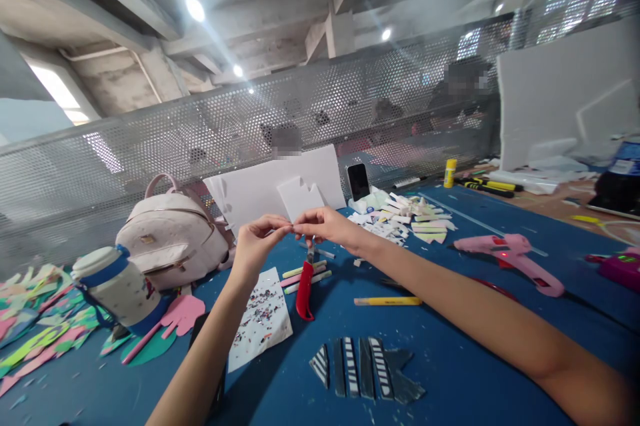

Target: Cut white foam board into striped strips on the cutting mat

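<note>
Your two hands meet above the middle of the blue counter, fingertips pinched together on something too small to make out; it sits between the left hand and the right hand, held up in the air. Both hands are clenched in a fine pinch on that tiny piece.

Just below the hands, at 6 o'clock, a red utility knife lies on the counter, with a few pale sticks beside it and a white sheet speckled with scraps at 7 o'clock. Further toward you, a row of striped grey strips lies at 5 o'clock, and a yellow pencil-like tool lies near your right forearm.

At 3 o'clock, well apart from the hands, rests a pink glue gun. At 1 o'clock is a heap of white offcuts, with a dark phone propped behind it. White foam boards stand at 12 o'clock. At 9 o'clock sit a pale backpack and a bottle, with coloured paper cut-outs beyond.
</note>
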`<state>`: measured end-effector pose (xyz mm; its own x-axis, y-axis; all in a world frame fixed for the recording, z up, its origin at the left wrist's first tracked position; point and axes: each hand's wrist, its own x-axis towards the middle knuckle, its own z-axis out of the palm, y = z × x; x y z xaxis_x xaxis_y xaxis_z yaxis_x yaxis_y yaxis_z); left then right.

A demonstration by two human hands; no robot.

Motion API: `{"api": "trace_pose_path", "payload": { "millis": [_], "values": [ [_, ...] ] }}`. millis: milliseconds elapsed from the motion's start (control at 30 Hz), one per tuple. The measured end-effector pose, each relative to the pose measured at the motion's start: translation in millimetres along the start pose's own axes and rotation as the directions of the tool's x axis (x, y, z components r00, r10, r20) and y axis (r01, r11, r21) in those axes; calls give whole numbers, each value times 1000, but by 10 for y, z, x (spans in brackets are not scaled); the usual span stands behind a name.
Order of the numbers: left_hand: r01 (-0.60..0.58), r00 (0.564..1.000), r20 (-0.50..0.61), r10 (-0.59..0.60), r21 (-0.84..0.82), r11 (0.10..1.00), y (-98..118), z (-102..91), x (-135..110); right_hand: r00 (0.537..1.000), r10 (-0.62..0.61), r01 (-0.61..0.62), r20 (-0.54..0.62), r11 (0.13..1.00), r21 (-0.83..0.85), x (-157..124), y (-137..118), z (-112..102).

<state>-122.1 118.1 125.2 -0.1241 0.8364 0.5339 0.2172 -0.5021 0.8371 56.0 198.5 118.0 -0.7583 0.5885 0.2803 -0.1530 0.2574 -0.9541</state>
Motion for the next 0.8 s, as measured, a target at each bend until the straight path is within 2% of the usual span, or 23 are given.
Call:
{"api": "trace_pose_path", "payload": {
  "millis": [400, 800],
  "values": [
    [102, 991, -79, -106, -46, 994, 25, -16, 0, 1000, 3, -3, 26, 1000, 2, -21, -25, 22],
    [222, 974, 16, -228, -300, 928, -12, -36, 16, 1000, 0, 0, 25, 1000, 4, -20, -38, 49]
  ]
}}
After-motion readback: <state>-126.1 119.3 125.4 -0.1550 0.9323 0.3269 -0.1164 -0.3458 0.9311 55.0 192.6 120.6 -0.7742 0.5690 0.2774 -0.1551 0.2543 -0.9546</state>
